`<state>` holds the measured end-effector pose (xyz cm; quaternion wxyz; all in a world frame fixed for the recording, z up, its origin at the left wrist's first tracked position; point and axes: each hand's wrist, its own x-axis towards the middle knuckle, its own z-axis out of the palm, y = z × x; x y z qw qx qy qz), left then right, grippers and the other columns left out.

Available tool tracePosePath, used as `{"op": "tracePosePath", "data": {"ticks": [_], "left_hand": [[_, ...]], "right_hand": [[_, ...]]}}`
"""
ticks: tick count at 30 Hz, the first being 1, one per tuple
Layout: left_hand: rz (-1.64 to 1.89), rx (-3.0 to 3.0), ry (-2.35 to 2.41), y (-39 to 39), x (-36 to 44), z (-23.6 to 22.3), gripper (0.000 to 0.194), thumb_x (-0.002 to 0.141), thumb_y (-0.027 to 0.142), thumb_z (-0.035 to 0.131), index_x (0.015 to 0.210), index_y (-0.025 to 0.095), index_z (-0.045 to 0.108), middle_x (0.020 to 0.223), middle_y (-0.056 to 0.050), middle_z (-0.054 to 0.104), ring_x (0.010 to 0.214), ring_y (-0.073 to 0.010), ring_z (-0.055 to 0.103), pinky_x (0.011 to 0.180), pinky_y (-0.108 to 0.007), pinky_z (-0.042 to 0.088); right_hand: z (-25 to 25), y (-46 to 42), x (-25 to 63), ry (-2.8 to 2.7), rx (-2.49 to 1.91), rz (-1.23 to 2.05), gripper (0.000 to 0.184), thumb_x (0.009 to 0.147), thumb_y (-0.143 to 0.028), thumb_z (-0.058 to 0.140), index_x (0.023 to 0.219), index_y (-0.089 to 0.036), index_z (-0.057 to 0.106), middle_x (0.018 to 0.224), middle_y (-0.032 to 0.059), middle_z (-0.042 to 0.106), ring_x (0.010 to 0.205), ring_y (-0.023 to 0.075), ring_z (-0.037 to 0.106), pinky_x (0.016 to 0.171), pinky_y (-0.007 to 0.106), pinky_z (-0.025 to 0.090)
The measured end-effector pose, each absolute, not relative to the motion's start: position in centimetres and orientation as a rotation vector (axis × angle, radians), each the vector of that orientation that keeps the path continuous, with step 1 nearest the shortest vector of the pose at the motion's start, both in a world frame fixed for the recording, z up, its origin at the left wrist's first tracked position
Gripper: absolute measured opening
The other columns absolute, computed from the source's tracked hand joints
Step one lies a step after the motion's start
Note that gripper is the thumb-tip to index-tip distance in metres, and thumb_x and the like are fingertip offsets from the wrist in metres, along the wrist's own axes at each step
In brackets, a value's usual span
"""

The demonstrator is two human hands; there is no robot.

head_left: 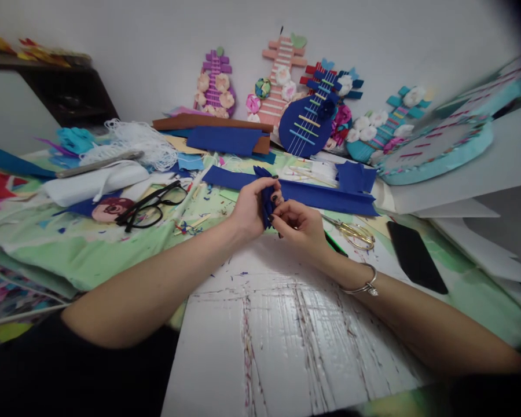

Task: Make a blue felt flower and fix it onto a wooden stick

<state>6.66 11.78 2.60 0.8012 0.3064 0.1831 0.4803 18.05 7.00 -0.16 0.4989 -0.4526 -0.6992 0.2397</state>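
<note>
My left hand [252, 207] is closed around a gathered piece of dark blue crepe paper [267, 204], whose ruffled folds stand up between the fingers. On the paper's lower right edge, my right hand [303, 229] pinches with thumb and fingertips. Both hands are raised above the far edge of a scored white board [260, 313]. Behind them lies a long blue paper strip [334, 196], with a smaller blue piece [356, 176] at its right end. Gold-handled scissors [358, 235] rest just right of my right hand, beside a green-edged object [336, 243] partly hidden by it.
Black glasses [150, 207], a white roll [95, 182] and tangled white string [130, 145] lie to the left. A black phone [417, 258] is at the right. Paper-flowered, instrument-shaped crafts, including a blue one [304, 124], lean on the wall. Stacked coloured paper [226, 139] lies before them.
</note>
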Motion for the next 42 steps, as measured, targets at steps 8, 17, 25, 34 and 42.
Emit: {"op": "tracePosePath", "data": {"ticks": [8, 17, 25, 34, 42], "left_hand": [[1.121, 0.757, 0.535, 11.9, 7.2, 2.1, 0.018, 0.079, 0.018, 0.061, 0.064, 0.015, 0.051, 0.051, 0.005, 0.045, 0.045, -0.0049, 0.042, 0.045, -0.017, 0.033], [1.052, 0.723, 0.549, 12.0, 7.0, 2.1, 0.02, 0.081, 0.023, 0.061, 0.066, 0.015, 0.051, 0.05, 0.005, 0.045, 0.041, -0.0048, 0.04, 0.043, -0.018, 0.034], [1.009, 0.677, 0.549, 12.1, 7.0, 2.0, 0.021, 0.083, 0.024, 0.06, 0.065, 0.015, 0.051, 0.05, 0.005, 0.045, 0.04, -0.0054, 0.04, 0.044, -0.019, 0.035], [1.003, 0.656, 0.586, 12.1, 7.0, 2.0, 0.024, 0.086, 0.024, 0.056, 0.064, 0.016, 0.051, 0.047, 0.006, 0.045, 0.038, -0.0053, 0.04, 0.044, -0.019, 0.035], [1.107, 0.688, 0.617, 12.2, 6.9, 1.9, 0.027, 0.081, 0.028, 0.067, 0.065, 0.015, 0.049, 0.046, 0.007, 0.041, 0.039, -0.0047, 0.041, 0.042, -0.017, 0.033]], "right_hand": [[-0.3, 7.0, 18.2, -1.714, -1.097, 0.641, 0.007, 0.078, -0.02, 0.057, 0.073, -0.018, 0.052, 0.054, -0.0055, 0.049, 0.047, 0.0065, 0.042, 0.048, 0.023, 0.03], [-0.5, 7.1, 18.2, -1.722, -1.063, 0.712, 0.007, 0.078, -0.019, 0.056, 0.074, -0.019, 0.05, 0.057, -0.0054, 0.049, 0.049, 0.0065, 0.043, 0.048, 0.023, 0.03], [-0.5, 7.2, 18.3, -1.766, -1.07, 0.683, 0.007, 0.078, -0.018, 0.055, 0.073, -0.019, 0.05, 0.056, -0.0054, 0.048, 0.049, 0.007, 0.042, 0.049, 0.023, 0.03], [-1.0, 7.5, 18.5, -1.817, -1.085, 0.622, 0.006, 0.08, -0.02, 0.055, 0.074, -0.019, 0.052, 0.059, -0.0047, 0.051, 0.051, 0.0072, 0.044, 0.05, 0.023, 0.033], [2.7, 4.5, 17.9, -1.675, -0.971, 0.571, 0.016, 0.081, -0.028, 0.061, 0.068, -0.018, 0.058, 0.055, -0.0029, 0.051, 0.048, 0.0081, 0.044, 0.045, 0.024, 0.034]]}}
